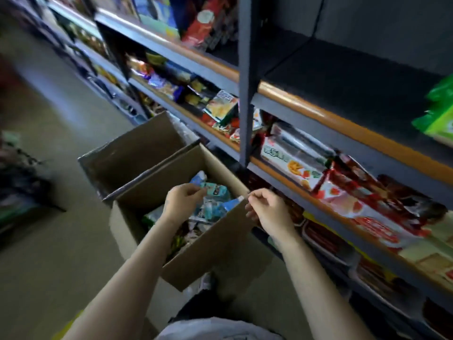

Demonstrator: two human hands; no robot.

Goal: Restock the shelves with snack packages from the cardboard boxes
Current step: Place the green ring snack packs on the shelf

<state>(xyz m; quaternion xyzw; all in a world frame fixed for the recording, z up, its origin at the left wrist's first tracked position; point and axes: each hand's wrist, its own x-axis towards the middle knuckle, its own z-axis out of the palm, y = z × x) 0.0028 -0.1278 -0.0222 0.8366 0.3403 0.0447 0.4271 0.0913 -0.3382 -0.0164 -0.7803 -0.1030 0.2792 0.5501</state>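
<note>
An open cardboard box stands on the floor in front of the shelves, filled with blue and teal snack packages. My left hand is inside the box and pinches the top edge of a teal package. My right hand hovers over the box's right rim with curled fingers and pinches the corner of a blue package. A second, empty-looking cardboard box stands just behind the first.
Grey metal shelves with orange edging run along the right, stocked with red, white and green snack bags. The upper right shelf is mostly bare, with a green bag at its edge. A dark pile lies on the floor at left.
</note>
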